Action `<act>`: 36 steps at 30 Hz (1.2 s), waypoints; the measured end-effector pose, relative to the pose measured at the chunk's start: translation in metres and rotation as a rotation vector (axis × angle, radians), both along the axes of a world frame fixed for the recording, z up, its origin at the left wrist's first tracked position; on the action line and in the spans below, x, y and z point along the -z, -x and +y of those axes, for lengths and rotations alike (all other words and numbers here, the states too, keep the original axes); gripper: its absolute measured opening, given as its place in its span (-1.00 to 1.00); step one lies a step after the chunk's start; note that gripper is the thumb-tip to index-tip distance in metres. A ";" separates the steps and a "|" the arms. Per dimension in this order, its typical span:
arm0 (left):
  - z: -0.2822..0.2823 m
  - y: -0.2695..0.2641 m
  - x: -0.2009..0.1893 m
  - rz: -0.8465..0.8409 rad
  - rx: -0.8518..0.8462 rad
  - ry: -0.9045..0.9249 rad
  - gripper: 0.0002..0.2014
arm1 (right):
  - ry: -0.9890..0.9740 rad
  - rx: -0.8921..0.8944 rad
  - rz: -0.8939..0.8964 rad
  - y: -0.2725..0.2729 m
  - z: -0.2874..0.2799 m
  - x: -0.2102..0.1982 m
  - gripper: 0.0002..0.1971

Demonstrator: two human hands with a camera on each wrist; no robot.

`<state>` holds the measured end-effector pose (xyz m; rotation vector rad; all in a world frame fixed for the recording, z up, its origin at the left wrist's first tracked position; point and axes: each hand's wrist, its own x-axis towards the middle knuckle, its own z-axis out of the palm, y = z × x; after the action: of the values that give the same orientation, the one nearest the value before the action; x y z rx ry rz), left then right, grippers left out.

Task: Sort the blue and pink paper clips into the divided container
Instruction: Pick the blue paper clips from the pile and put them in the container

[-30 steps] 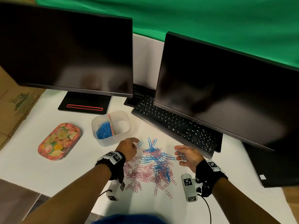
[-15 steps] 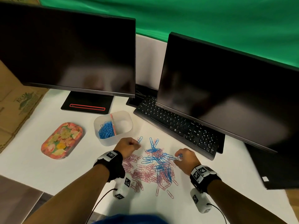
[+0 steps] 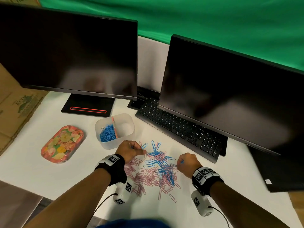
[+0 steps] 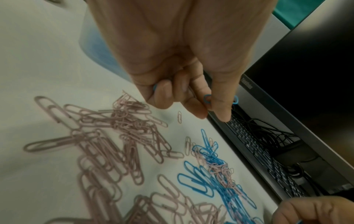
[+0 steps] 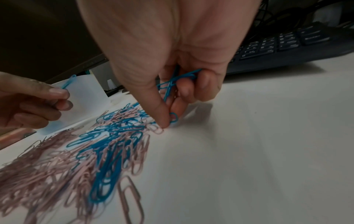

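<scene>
While "ThinkVision" shows on the monitor (image 4: 247,86), each hand, left hand (image 3: 130,150) and right hand (image 3: 187,163), pinches blue paper clips (image 5: 178,81) over the pile (image 3: 153,171).

— How many dark flat monitors (image 3: 69,51) stand on the white desk?
— Two. One black keyboard (image 3: 177,127), one floral oval tray (image 3: 62,143), one translucent plastic container with two compartments (image 3: 115,127).
— And the wire paper clips?
— Too many tangled to count: dozens of pink paper clips (image 3: 144,176), fewer blue paper clips (image 3: 166,173).
</scene>
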<state>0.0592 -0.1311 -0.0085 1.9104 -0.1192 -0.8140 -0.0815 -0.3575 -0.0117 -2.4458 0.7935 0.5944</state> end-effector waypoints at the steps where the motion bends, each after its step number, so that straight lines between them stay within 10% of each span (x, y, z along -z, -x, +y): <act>1: 0.000 0.000 0.000 0.006 0.001 0.008 -0.82 | -0.006 -0.004 0.004 0.001 0.000 0.000 -0.78; 9: 0.008 0.001 0.002 -0.061 0.093 0.007 -0.86 | -0.112 -0.024 0.007 0.017 -0.009 -0.016 -0.74; 23: -0.022 -0.011 0.018 -0.575 0.530 -0.729 -0.76 | -0.283 0.193 -0.235 0.001 -0.004 -0.063 -0.83; 36: -0.026 -0.008 0.023 -0.573 0.535 -0.759 -0.78 | -0.301 0.189 -0.294 -0.015 0.007 -0.077 -0.86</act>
<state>0.0669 -0.1573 -0.0316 2.8645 -0.7928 -0.6693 -0.0666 -0.3508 0.0649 -2.0913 0.7423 0.2527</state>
